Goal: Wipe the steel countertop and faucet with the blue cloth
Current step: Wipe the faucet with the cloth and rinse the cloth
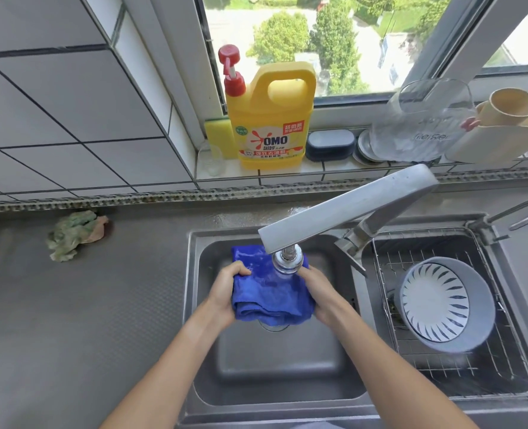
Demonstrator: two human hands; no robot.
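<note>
On the tiled window sill a yellow detergent jug [272, 119] with a red pump stands before a yellow sponge [217, 136], beside a dark soap box [329, 144] and a clear container [423, 122], while a crumpled green rag [75, 233] lies far left and a grey bowl [445, 303] sits tilted in a wire rack [501, 376].

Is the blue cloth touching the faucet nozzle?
Cannot tell. In the head view the faucet nozzle overlaps the blue cloth held by both hands, but from above no contact or gap shows.
</note>
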